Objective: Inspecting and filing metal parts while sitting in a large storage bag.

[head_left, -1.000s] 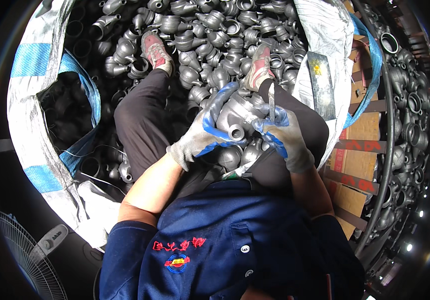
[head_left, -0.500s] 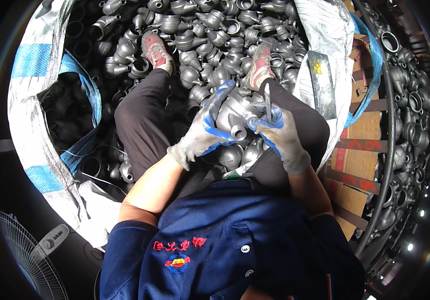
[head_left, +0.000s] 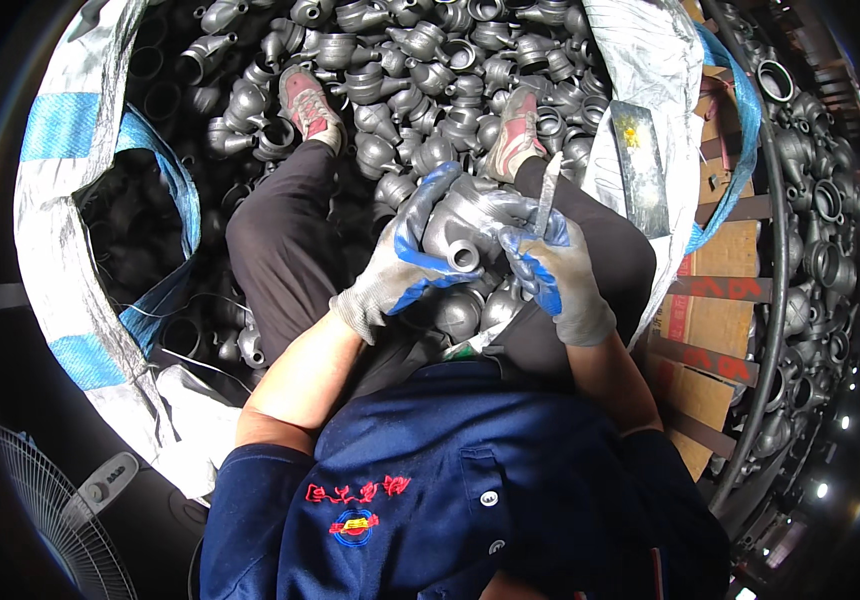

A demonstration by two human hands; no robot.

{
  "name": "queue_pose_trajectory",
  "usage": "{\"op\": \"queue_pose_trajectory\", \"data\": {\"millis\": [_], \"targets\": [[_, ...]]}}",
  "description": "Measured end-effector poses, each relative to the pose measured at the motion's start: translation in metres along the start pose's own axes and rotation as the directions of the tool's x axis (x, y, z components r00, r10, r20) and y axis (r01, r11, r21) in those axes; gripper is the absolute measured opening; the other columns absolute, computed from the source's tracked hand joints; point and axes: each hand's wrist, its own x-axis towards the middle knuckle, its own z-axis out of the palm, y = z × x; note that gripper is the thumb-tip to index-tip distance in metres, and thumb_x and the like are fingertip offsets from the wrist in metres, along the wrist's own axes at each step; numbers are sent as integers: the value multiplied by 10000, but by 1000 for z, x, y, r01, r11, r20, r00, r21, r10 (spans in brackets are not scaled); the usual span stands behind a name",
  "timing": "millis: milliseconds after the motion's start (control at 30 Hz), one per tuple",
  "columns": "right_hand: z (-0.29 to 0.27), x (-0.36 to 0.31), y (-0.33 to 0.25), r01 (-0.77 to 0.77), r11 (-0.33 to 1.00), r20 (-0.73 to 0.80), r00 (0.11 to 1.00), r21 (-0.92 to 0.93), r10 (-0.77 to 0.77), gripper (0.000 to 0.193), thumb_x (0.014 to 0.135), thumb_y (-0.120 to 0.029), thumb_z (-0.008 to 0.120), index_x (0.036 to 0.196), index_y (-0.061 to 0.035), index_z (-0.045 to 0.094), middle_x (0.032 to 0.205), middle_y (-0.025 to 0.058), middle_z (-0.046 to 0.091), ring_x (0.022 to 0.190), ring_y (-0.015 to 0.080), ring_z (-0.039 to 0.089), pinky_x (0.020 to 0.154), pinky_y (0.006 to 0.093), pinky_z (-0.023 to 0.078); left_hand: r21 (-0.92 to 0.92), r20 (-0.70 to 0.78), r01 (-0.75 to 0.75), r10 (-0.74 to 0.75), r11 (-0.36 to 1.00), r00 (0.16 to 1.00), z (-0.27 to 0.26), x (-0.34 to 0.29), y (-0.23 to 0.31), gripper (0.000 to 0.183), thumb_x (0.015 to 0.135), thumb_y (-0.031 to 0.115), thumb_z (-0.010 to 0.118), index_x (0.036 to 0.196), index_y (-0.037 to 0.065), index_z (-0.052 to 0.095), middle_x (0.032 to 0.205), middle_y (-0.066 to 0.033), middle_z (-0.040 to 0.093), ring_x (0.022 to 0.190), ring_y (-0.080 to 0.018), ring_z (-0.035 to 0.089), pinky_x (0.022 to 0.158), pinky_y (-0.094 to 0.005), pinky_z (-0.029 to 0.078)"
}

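Observation:
My left hand [head_left: 398, 240], in a grey glove with a blue palm, is closed round a dark grey metal casting [head_left: 462, 222]. The casting is round-bodied, with a short hollow spout pointing toward me. In my gloved right hand [head_left: 552, 258] is a flat metal file [head_left: 549, 190], its narrow end pointing up and away from me. The right fingers stand close against the casting's right side; whether the file touches it I cannot tell. Below the held piece, more castings [head_left: 458, 312] lie between my thighs.
Similar castings [head_left: 375, 80] heap round my shoes inside a large white sack [head_left: 55, 235] with blue straps. To the right stand cardboard sheets [head_left: 720, 260], a dark curved rail [head_left: 778, 300] and another heap of castings [head_left: 815, 250]. A fan [head_left: 65, 520] stands at lower left.
The file has swung from nearly upright to a lean rightward, with more of its blade showing. The casting has shifted slightly left and its spout has moved left and up.

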Motion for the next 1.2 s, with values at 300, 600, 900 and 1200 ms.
{"op": "queue_pose_trajectory", "data": {"millis": [300, 600, 900, 1200], "targets": [[12, -9, -7, -57, 994, -38, 997, 93, 60, 309, 860, -91, 591, 1153, 3, 563, 732, 0, 580, 533, 23, 491, 448, 166, 385, -228, 14, 49, -48, 972, 999, 9, -1, -2, 1025, 603, 195, 853, 1441, 27, 287, 1478, -105, 321, 1363, -211, 293, 1124, -341, 223], [18, -3, -9, -123, 992, -21, 992, 14, 123, 306, 846, -91, 566, 1137, 4, 569, 750, 9, 571, 581, 39, 487, 486, 190, 386, 99, -20, -60, 63, 993, 998, 1, -1, -3, 1000, 602, 250, 857, 1414, 12, 323, 1437, -150, 371, 1331, -273, 348, 1103, -371, 279], [13, -9, -20, -96, 982, 50, 995, 161, 89, 360, 843, -27, 556, 1195, 41, 515, 881, 86, 615, 676, 83, 566, 609, 214, 470, -190, 8, 121, -122, 974, 993, 3, 1, 8, 989, 609, 221, 859, 1423, 40, 329, 1448, -111, 365, 1344, -225, 326, 1112, -353, 263], [8, 3, 22, 138, 936, -101, 979, -323, -179, 331, 800, -3, 676, 1120, 17, 592, 971, 70, 655, 880, 130, 622, 796, 259, 505, -193, 25, 47, -43, 980, 999, 6, -1, -9, 989, 610, 171, 857, 1430, 45, 320, 1455, -108, 343, 1335, -212, 335, 1106, -342, 271]]}}
